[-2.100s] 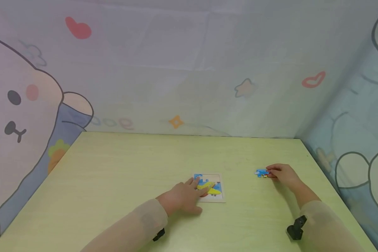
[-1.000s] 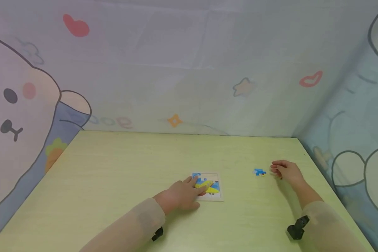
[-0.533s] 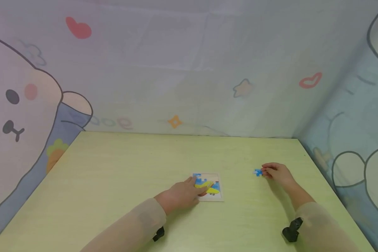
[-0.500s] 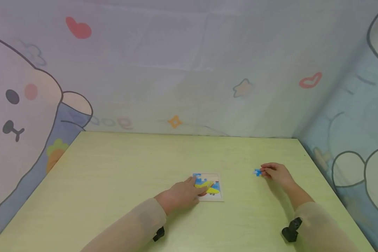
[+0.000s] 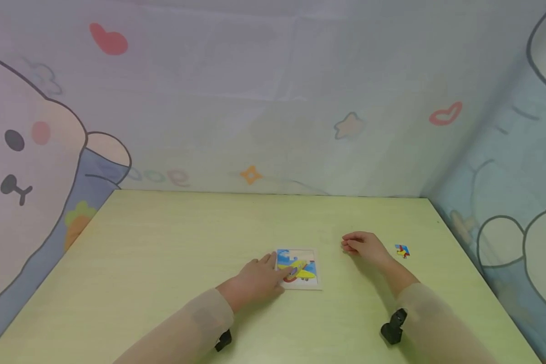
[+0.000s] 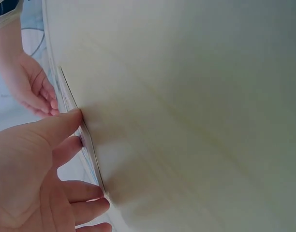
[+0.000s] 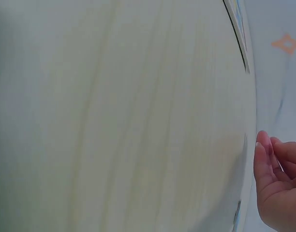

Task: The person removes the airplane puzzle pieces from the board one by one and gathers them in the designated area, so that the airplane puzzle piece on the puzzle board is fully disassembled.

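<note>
A square puzzle board [image 5: 318, 270] with a yellow airplane picture lies on the table; part of its top right shows bare. My left hand [image 5: 257, 278] rests on the board's left side with fingers extended. In the left wrist view, the left hand [image 6: 37, 174] touches the edge of the board [image 6: 92, 154] with thumb and fingertips. To the right of the board, my right hand [image 5: 368, 247] is raised above the table, thumb and fingers together. The right wrist view shows the right hand [image 7: 281, 188] pinching a thin pale edge, seemingly a puzzle piece, mostly hidden.
One loose blue, red and yellow piece [image 5: 403, 251] lies on the table right of the right hand. The pale yellow table [image 5: 173, 242] meets a printed cloth backdrop [image 5: 200, 101] at its far edge. Black wrist cameras sit on both sleeves.
My right hand has moved left, and the blue piece beside it no longer shows on the table. A multicoloured piece is now visible behind it. The left fingers have shifted slightly left on the board.
</note>
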Demonstrator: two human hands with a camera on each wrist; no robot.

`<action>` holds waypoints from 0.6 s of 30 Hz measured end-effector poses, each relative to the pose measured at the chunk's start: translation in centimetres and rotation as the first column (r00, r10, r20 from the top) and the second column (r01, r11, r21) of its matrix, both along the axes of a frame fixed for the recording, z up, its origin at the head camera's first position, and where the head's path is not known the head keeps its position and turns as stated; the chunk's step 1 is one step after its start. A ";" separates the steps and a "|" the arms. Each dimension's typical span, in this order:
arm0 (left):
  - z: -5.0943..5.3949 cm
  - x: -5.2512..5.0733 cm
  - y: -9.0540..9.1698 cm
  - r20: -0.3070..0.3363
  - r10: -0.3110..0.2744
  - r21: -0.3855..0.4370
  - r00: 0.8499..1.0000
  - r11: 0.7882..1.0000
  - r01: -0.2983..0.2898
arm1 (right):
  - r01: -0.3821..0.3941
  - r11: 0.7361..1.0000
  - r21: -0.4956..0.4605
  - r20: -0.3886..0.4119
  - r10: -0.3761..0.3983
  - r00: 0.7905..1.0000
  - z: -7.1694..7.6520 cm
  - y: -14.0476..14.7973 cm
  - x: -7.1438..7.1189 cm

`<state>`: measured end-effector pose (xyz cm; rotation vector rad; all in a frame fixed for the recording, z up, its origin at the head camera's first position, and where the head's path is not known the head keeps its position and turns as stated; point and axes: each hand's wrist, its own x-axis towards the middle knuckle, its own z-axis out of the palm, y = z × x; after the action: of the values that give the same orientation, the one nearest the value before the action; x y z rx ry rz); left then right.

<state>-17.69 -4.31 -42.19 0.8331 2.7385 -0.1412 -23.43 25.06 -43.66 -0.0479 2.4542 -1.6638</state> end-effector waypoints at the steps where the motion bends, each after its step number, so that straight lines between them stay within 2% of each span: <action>1: 0.0 0.0 0.0 -0.001 -0.006 -0.004 1.000 1.000 0.006 | -0.005 1.000 0.005 0.004 0.005 1.000 -0.1 -0.5 -0.1; 6: -0.1 -0.1 0.0 -0.006 -0.019 -0.017 1.000 1.000 0.019 | -0.020 0.999 0.031 0.040 0.019 0.999 -0.4 -3.8 -0.3; 12: -0.5 -0.3 0.1 0.001 -0.018 -0.008 1.000 1.000 0.018 | -0.089 0.994 0.061 0.020 0.088 0.996 -0.1 -8.1 -0.1; 15: -0.3 -0.2 0.0 -0.005 -0.032 -0.019 0.999 0.999 0.032 | -0.111 0.983 0.145 0.005 0.112 0.994 0.0 -9.7 -0.1; 18: 0.0 -0.1 -0.1 -0.026 -0.058 -0.041 0.998 0.998 0.057 | -0.136 0.956 0.260 -0.007 0.142 0.990 0.4 -10.5 -0.1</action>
<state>-17.82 -4.38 -42.22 0.9052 2.7283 -0.2199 -23.55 14.54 -43.28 -0.2038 2.5991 -1.2833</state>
